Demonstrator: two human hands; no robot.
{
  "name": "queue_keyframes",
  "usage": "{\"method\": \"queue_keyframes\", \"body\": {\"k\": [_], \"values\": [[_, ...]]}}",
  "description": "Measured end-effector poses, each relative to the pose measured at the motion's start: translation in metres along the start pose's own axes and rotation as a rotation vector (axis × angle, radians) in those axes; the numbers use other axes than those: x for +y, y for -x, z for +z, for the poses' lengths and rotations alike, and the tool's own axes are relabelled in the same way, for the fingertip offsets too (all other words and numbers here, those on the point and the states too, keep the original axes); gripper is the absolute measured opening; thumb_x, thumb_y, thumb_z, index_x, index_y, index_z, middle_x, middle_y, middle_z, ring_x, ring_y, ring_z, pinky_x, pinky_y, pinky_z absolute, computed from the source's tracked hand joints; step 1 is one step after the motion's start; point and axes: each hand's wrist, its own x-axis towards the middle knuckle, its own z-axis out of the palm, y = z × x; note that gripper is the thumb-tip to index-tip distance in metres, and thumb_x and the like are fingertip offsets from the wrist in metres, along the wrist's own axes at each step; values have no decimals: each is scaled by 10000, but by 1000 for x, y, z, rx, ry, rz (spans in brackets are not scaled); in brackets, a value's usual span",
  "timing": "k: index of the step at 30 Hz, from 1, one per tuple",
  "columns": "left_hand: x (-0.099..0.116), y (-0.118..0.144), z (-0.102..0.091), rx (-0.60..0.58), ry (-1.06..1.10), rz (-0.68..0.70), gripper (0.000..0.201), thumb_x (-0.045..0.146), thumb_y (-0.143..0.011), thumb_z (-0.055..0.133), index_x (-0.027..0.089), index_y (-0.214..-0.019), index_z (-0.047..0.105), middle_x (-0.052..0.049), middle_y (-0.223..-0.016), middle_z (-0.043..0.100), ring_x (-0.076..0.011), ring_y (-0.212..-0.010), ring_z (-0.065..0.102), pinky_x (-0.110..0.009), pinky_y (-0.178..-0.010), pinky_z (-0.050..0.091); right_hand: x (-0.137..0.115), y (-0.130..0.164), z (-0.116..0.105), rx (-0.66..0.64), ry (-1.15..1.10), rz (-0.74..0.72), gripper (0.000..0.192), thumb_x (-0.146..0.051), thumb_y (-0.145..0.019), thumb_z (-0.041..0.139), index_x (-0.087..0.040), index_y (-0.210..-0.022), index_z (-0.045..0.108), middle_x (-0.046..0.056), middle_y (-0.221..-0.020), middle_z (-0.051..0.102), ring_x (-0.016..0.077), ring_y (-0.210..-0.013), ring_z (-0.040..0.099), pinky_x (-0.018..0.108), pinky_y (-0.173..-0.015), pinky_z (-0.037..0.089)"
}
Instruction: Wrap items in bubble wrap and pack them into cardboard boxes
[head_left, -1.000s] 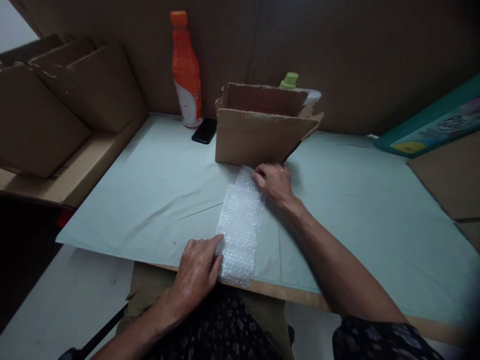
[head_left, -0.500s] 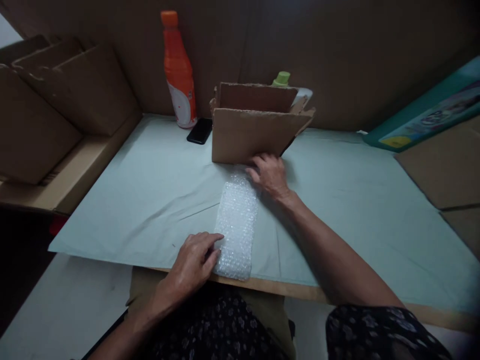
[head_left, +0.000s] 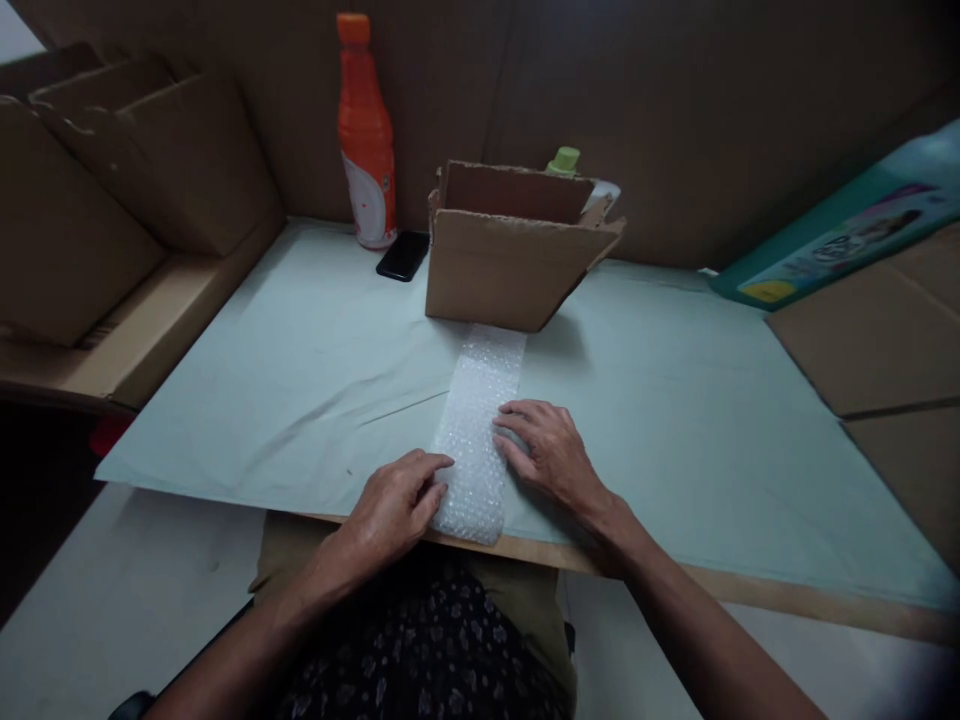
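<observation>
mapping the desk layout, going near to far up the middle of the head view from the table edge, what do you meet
left hand → right hand → bubble wrap strip → cardboard box → green bottle cap

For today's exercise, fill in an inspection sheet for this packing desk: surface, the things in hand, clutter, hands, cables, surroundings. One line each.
Surface: table covered by a pale green sheet, creased near the middle; bare wooden edge along the front.
Things in hand: strip of bubble wrap lies flat, running from the front edge to the cardboard box.
Clutter: orange bottle and black phone at the back; green cap behind the box.
Hands: left hand rests on the strip's near left edge; right hand lies flat on its right edge.
Cables: nothing seen.
Surroundings: folded cardboard stacked left, cardboard sheets right, printed teal board leaning at the back.
</observation>
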Motion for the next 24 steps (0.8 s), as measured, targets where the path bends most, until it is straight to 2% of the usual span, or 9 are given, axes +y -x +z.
{"method": "queue_keyframes", "body": {"k": [2,5,8,11,13,15,18,21,24], "values": [[-3,-2,-1,-1,-86,-40,330,172,-913,518,184,-1211,659,-74,-987,725,-208,-846,659,-353,-805,530,-1,-1,0,5,13,8,202,-262,-944,574,-212,-1079,716,110,-1182,711,292,-1118,622,451,-915,457],[-9,-5,-4,3,-238,-99,335,190,-906,536,204,-1216,663,-70,-976,741,-238,-860,683,-373,-789,529,-3,-4,1,-56,40,-10,199,-248,-939,577,-201,-1073,717,119,-1181,706,301,-1113,617,451,-901,452],[-14,-9,-5,17,-315,-104,343,184,-906,539,218,-1225,659,-65,-997,751,-249,-892,699,-368,-780,532,-4,-3,0,-102,49,-16,184,-248,-942,572,-204,-1045,718,110,-1142,713,291,-1070,623,447,-893,445],[-16,-10,-4,21,-323,-59,343,154,-900,532,234,-1207,662,-55,-1056,747,-241,-925,701,-359,-791,536,-4,1,-1,-48,42,-25,190,-265,-955,560,-197,-1040,715,112,-1130,711,283,-1065,621,442,-899,444],[-15,-9,-3,13,-331,-44,319,162,-899,540,238,-1182,666,-44,-1020,744,-234,-892,697,-355,-770,538,-4,5,-2,8,38,-34,204,-258,-961,554,-182,-1066,712,126,-1165,701,287,-1093,619,447,-910,449],[-15,-8,-5,9,-346,-28,292,204,-915,552,231,-1186,657,-39,-950,730,-221,-827,683,-352,-735,540,-5,11,-5,1,31,-63,210,-226,-958,549,-180,-1086,708,131,-1198,697,292,-1104,623,460,-913,462],[-17,-9,-11,47,-366,77,300,238,-934,552,209,-1223,630,-63,-974,697,-217,-843,661,-365,-749,553,-7,25,-14,-86,-5,-122,278,-154,-928,545,-190,-1162,690,130,-1279,674,295,-1155,613,486,-941,474],[-19,-13,-15,79,-390,284,310,188,-916,562,200,-1220,624,-113,-1211,652,-266,-1103,611,-443,-919,540,-8,39,-20,-118,-29,-128,430,-83,-881,530,-188,-1284,637,146,-1389,611,297,-1234,578,508,-985,474],[-15,-14,-11,-1,-404,407,298,172,-905,589,191,-1199,631,-115,-1336,609,-295,-1238,531,-497,-1019,494,-8,41,-15,-113,-26,-94,484,-57,-863,507,-172,-1321,615,169,-1406,594,300,-1246,574,511,-982,501]]}}
